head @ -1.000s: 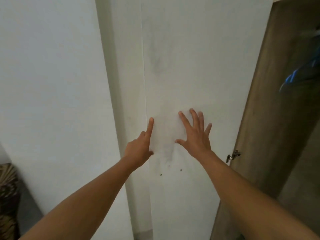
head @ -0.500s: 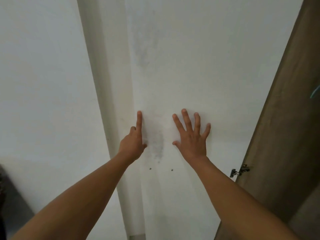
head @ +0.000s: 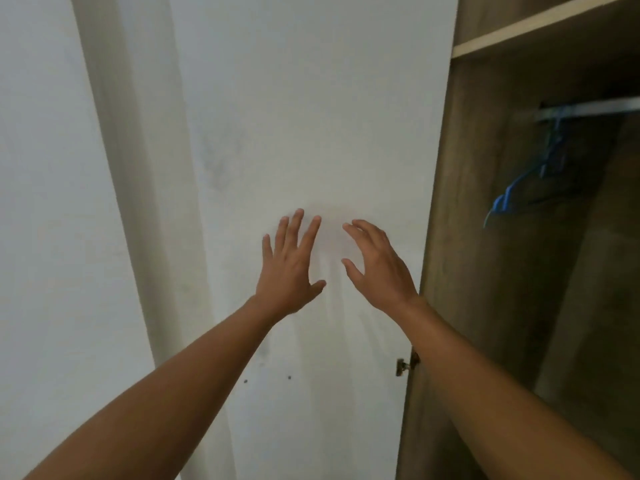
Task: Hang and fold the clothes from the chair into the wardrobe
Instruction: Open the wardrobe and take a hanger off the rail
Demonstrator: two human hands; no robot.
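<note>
- Left hand (head: 287,268): raised in front of the white door (head: 311,116), back towards me. Its fingers (head: 310,235) are straight and spread, the thumb out to the side, and they hold nothing.
- Right hand (head: 379,271): just beside the left, nearer the door's hinged edge. Its fingers (head: 363,230) are loosely curved and apart, and they also hold nothing.
- Contact: I cannot tell whether my fingertips touch the door or stop short of it. Both hands are slightly blurred, and faint shadows lie on the panel between and below them.
- Wardrobe (head: 485,237): stands open on my right, and the wood-grain inner wall begins at the door's right edge.
- Shelf (head: 540,26): a pale-edged board across the top of the wardrobe's inside.
- Rail (head: 595,109): a metal bar beneath the shelf.
- Hangers (head: 500,202): blue, hooked on the rail near its left end and sloping down to the left; their number is unclear.
- Hinge (head: 404,366): small metal fitting at the door's right edge, just beside my right forearm.
- Two dark dots (head: 245,381): low on the door, between my forearms.
- Wall (head: 45,202): plain white, on my left, with a pale upright strip (head: 138,168) between it and the door.
</note>
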